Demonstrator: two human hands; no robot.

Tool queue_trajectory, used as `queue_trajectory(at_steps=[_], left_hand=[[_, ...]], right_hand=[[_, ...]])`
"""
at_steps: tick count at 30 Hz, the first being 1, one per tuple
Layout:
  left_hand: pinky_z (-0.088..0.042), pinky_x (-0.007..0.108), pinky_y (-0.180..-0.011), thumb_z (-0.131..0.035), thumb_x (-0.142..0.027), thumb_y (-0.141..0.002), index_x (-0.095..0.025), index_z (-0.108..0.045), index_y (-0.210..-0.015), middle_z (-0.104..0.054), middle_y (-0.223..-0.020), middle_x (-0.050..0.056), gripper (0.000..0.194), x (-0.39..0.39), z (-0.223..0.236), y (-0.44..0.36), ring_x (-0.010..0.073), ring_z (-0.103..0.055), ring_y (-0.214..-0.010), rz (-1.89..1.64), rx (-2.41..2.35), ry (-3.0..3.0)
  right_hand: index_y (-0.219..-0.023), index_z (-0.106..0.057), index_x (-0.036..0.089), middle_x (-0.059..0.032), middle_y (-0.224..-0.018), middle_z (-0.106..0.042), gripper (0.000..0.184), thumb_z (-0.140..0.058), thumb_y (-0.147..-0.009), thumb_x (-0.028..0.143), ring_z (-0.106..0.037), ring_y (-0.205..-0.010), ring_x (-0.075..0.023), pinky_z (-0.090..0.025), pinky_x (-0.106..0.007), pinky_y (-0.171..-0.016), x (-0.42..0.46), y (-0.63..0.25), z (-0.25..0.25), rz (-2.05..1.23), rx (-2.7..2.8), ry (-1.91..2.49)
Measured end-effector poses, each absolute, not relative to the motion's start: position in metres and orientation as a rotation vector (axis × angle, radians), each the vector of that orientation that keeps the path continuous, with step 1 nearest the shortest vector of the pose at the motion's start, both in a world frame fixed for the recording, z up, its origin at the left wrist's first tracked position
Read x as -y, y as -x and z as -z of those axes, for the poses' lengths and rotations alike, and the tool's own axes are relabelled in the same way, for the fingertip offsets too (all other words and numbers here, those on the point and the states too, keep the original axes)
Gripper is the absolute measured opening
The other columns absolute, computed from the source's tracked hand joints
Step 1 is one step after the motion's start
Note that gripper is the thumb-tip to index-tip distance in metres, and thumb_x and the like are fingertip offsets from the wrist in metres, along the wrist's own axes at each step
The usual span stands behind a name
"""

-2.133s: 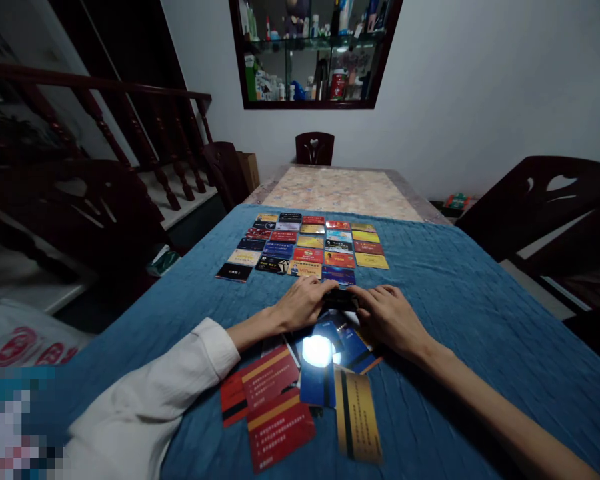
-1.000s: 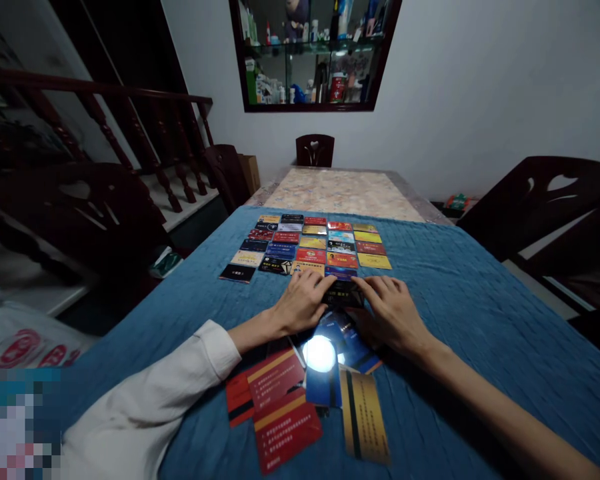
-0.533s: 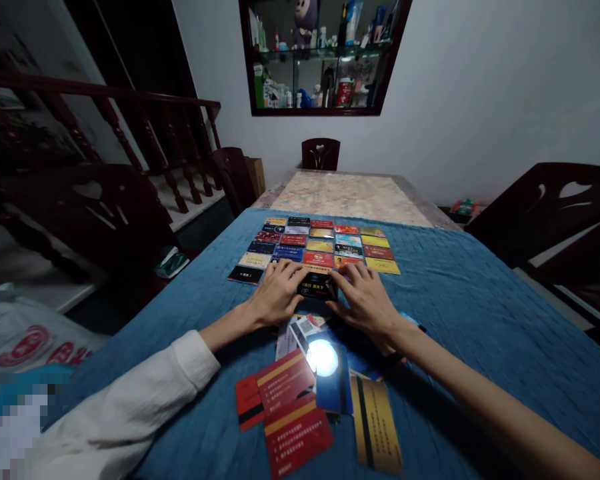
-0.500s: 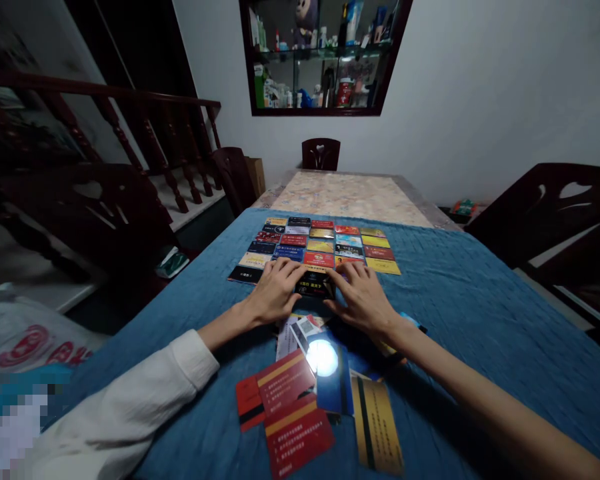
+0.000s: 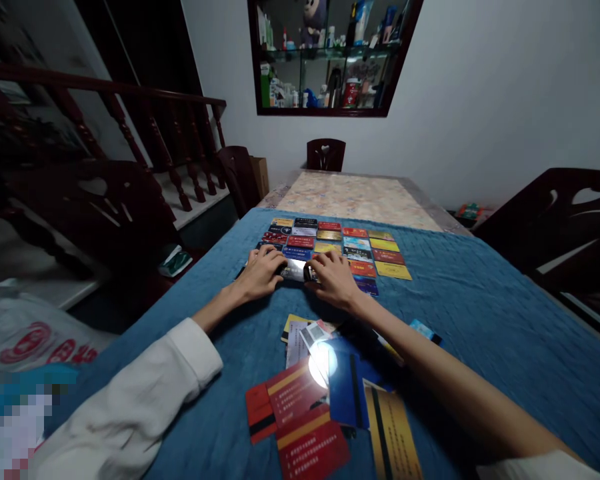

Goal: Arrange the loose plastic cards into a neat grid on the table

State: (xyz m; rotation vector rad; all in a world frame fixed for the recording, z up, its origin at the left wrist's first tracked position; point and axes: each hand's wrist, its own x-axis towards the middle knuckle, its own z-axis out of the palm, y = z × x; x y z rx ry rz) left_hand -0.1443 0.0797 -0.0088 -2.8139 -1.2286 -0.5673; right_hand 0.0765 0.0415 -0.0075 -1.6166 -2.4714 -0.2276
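A dark plastic card (image 5: 294,272) with a bright glare lies between my two hands at the near side of the card rows. My left hand (image 5: 260,273) has its fingers curled at the card's left edge. At the right edge, the thumb and fingers of my right hand (image 5: 334,279) pinch it. Beyond them, several cards lie in overlapping columns, among them a blue card (image 5: 297,254), an orange card (image 5: 363,269) and a yellow card (image 5: 393,271). A dark blue card (image 5: 368,287) shows just right of my right hand. My hands partly cover the left columns.
Nearer to me lies a loose heap with a red card (image 5: 313,443), a blue card (image 5: 347,390) and a gold card (image 5: 393,433). A light-blue card (image 5: 425,330) sits to its right. Blue cloth (image 5: 480,333) covers the table; chairs stand around it.
Both hands have moved left and slightly away from me, along the near side of the rows. The dark blue card right of my right hand now shows. The view has shifted slightly.
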Motion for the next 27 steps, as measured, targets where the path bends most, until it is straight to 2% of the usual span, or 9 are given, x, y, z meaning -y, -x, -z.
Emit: queue_trajectory(at_steps=[4, 12, 27], left_hand=[[-0.032, 0.055, -0.100, -0.063, -0.014, -0.079, -0.019, -0.062, -0.113, -0.064, -0.125, 0.011, 0.034, -0.093, 0.014, 0.150, 0.0324, -0.039, -0.129, 0.542, 1.248, 2.841], [-0.028, 0.058, -0.103, -0.063, -0.012, -0.078, -0.019, -0.062, -0.111, -0.065, -0.125, 0.010, 0.034, -0.103, 0.020, 0.153, 0.0340, -0.035, -0.133, 0.473, 1.293, 2.884], [-0.029, 0.057, -0.101, -0.061, -0.016, -0.080, -0.021, -0.065, -0.110, -0.067, -0.123, 0.010, 0.031, -0.111, 0.032, 0.155, 0.0336, -0.036, -0.133, 0.433, 1.271, 2.900]], right_hand=[[-0.116, -0.064, 0.023, -0.0117, -0.126, -0.062, 0.032, -0.059, -0.089, 0.039, -0.045, -0.118, -0.0306, -0.035, -0.042, -0.090, -0.050, -0.070, 0.008, 0.200, 2.492, 1.628], [-0.117, -0.066, 0.023, -0.0125, -0.123, -0.063, 0.035, -0.058, -0.088, 0.042, -0.044, -0.117, -0.0329, -0.035, -0.043, -0.086, -0.059, -0.065, 0.011, 0.198, 2.527, 1.679], [-0.109, -0.070, 0.022, -0.0101, -0.112, -0.070, 0.031, -0.057, -0.089, 0.041, -0.046, -0.115, -0.0319, -0.035, -0.041, -0.084, -0.066, -0.064, 0.012, 0.131, 2.563, 1.661]])
